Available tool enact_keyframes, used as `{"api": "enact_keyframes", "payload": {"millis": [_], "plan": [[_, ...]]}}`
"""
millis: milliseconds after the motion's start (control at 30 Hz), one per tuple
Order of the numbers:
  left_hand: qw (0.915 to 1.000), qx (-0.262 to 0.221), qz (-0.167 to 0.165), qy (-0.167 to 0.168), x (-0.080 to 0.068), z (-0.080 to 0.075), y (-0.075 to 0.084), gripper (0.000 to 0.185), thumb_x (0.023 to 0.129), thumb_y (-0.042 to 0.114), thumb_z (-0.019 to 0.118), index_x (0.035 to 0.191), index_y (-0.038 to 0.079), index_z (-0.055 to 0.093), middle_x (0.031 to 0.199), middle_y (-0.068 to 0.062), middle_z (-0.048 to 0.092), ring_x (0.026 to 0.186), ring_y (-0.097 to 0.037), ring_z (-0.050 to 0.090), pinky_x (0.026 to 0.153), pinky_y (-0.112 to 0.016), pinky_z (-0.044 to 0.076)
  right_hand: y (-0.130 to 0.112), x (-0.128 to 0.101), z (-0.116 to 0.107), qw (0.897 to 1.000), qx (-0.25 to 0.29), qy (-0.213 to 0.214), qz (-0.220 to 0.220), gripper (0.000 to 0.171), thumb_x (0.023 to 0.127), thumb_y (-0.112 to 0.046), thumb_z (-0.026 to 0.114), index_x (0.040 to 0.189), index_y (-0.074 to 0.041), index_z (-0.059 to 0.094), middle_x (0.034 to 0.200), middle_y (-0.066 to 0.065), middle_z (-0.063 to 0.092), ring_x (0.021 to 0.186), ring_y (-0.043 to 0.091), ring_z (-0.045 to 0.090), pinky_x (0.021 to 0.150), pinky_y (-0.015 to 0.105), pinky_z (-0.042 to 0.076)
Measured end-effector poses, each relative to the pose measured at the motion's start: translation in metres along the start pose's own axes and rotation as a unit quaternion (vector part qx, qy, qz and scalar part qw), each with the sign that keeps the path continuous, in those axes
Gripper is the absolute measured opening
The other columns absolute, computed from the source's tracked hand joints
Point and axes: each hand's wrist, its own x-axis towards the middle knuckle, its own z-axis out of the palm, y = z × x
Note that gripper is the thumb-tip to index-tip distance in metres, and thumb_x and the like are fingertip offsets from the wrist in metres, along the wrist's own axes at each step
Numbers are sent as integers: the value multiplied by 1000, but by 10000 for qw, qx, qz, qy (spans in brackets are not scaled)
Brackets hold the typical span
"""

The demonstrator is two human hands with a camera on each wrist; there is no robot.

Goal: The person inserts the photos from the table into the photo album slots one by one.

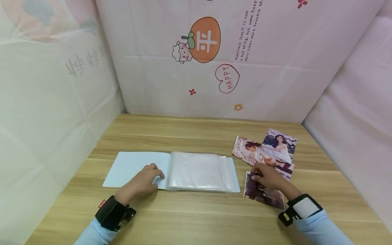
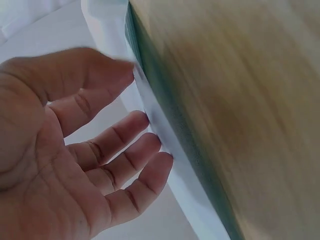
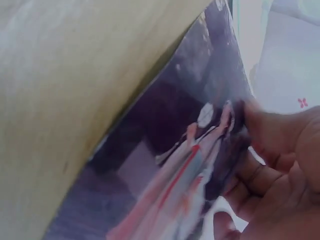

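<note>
Nearest on the right, the right hand lies on a dark photo flat on the wooden table. The right wrist view shows the thumb on top of the photo and the other fingers curled under its edge, so the hand pinches it. The photo is shiny, mostly dark purple, with streaks of pink and red.

On the left, the left hand rests on an open album in the middle of the table. Its fingers are spread loosely, and their tips touch the pale blue cover by the stack of clear plastic pockets. It grips nothing.

A little farther on the right lie two more photos, overlapping, just past the dark one. They show people in white clothes.

Farthest back stands a pale wall sheet with an orange fruit drawing.
</note>
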Motion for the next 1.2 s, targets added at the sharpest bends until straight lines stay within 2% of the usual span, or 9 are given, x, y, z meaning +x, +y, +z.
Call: {"api": "enact_keyframes", "payload": {"millis": [133, 300, 433, 567, 833, 967, 1200], "plan": [[9995, -275, 156, 46, 2, -2, -4, 19, 78, 6, 70, 97, 5, 67, 92, -4, 51, 87, -22, 48, 77, -39, 43, 1, 2, -4, 9972, 700, 258, 66, 4, 90, -3, 58, 92, 0, 56, 68, 0, 47, 59, 13, 42, 52, 28, 37], [9927, -1029, 610, 182, 5, -5, -6, 20, 84, 13, 67, 102, 5, 64, 93, -3, 57, 86, -20, 53, 75, -37, 45, -7, 7, -13, 9856, 1588, 351, 452, 11, 92, -6, 56, 95, 4, 54, 68, 4, 46, 59, 15, 41, 52, 27, 37], [9854, -1533, 713, 206, 9, -8, 1, 19, 87, 16, 65, 103, 5, 64, 93, 0, 59, 83, -15, 54, 72, -32, 47, -21, 14, -17, 9711, 2190, 422, 853, 17, 93, -10, 56, 101, 5, 53, 77, 8, 51, 66, 17, 45, 54, 27, 39], [9775, -1984, 701, 138, 14, -11, 14, 18, 89, 15, 62, 103, 4, 63, 89, 5, 59, 81, -13, 55, 71, -29, 48, -40, 26, -13, 9622, 2506, 482, 956, 19, 92, -10, 57, 103, 5, 52, 81, 9, 55, 70, 18, 49, 57, 28, 41], [9640, -2542, 777, -58, 23, -11, 38, 20, 91, 18, 60, 103, 2, 63, 84, 4, 59, 78, -15, 54, 70, -30, 46, -79, 48, 3, 9569, 2833, 371, 519, 13, 91, -4, 57, 100, 4, 54, 76, 8, 54, 68, 18, 48, 57, 28, 41], [9623, -2646, 619, -106, 28, -9, 47, 20, 92, 20, 59, 102, 4, 64, 83, 3, 59, 76, -14, 53, 66, -28, 46, -98, 57, 14, 9550, 2940, 319, 242, 11, 90, -3, 58, 97, 4, 55, 70, 5, 50, 63, 16, 44, 55, 26, 38], [9510, -3056, 365, -301, 35, -6, 58, 29, 90, 22, 62, 108, -1, 64, 80, -4, 62, 71, -18, 56, 59, -29, 45, -127, 66, 35, 9457, 3248, 40, -112, 13, 90, -5, 58, 99, 5, 56, 68, 3, 50, 60, 14, 43, 52, 24, 37]]}}
